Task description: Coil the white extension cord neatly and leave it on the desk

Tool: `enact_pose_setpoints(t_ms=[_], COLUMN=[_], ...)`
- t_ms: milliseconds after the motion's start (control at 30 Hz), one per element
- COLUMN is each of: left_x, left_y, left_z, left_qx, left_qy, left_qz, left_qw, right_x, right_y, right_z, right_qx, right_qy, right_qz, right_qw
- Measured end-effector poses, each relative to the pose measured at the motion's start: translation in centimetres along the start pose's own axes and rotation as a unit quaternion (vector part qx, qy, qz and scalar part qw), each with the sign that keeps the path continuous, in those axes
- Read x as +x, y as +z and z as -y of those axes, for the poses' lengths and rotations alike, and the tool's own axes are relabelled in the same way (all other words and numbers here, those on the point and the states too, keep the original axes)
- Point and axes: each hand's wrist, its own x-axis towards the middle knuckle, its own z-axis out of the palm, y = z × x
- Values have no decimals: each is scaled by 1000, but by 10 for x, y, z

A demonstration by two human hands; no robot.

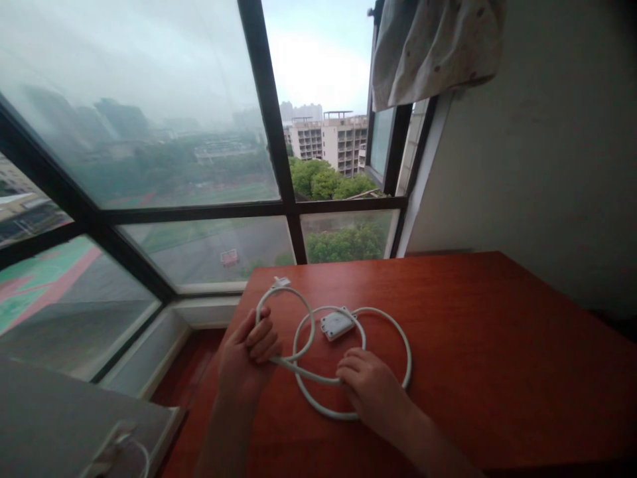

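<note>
Looking down from our own head, we see a reddish-brown wooden table (472, 332) set against a large dark-framed window (279, 166) with a hazy view of buildings and trees. Near the table's left edge, towards the window side, lies one white round power cable (383, 318), coiled into loose overlapping loops, with one small white rectangular plastic box (337, 324) on the line inside the loops and one small white plug end (281, 282) pointing to the far edge.

Our two bare hands rest on the cable, a little apart. Our left hand (246, 362) is at the left edge of the table, its fingers curled closed around the cable where the far loop meets the strand that runs across. Our right hand (371, 388) lies palm down on the near side of the loops, fingertips pressing the cable to the wood; we cannot tell whether it actually grips it.

We judge the cable to be light, smooth and springy: it bends readily but seems to want to uncoil, so the loops look likely to slide on the polished table unless pinned. The crossing points, where strands overlap, look like the sensible places to take hold. The box is rigid and would be the one heavier spot.

One patterned pale cloth (438, 46) hangs at the upper right, beside a plain grey wall (547, 166). At the bottom left, on a separate grey surface (60, 425), sits a second, smaller white cable (142, 455), blurred.
</note>
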Motion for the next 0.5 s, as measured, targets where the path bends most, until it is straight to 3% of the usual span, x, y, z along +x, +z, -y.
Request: enact_pose_setpoints(t_ms=[167, 267, 333, 467, 500], left_x=[-8, -9, -10, -12, -12], left_y=[4, 2, 0, -4, -5], left_z=[14, 19, 25, 38, 41], left_qx=[-21, -29, -38, -51, -48], left_qy=[2, -4, -11, -37, -43], left_qz=[65, 82, 98, 117, 117], left_qw=[998, 996, 994, 991, 991], right_x=[6, 9, 15, 33, 38], right_y=[-3, -8, -9, -6, -4], right_z=[-2, 4, 9, 15, 15], right_qx=[132, 254, 356, 556, 576], right_qy=[58, 89, 135, 224, 239], right_qz=[-69, -104, -110, -82, -81], right_qw=[987, 957, 918, 797, 778])
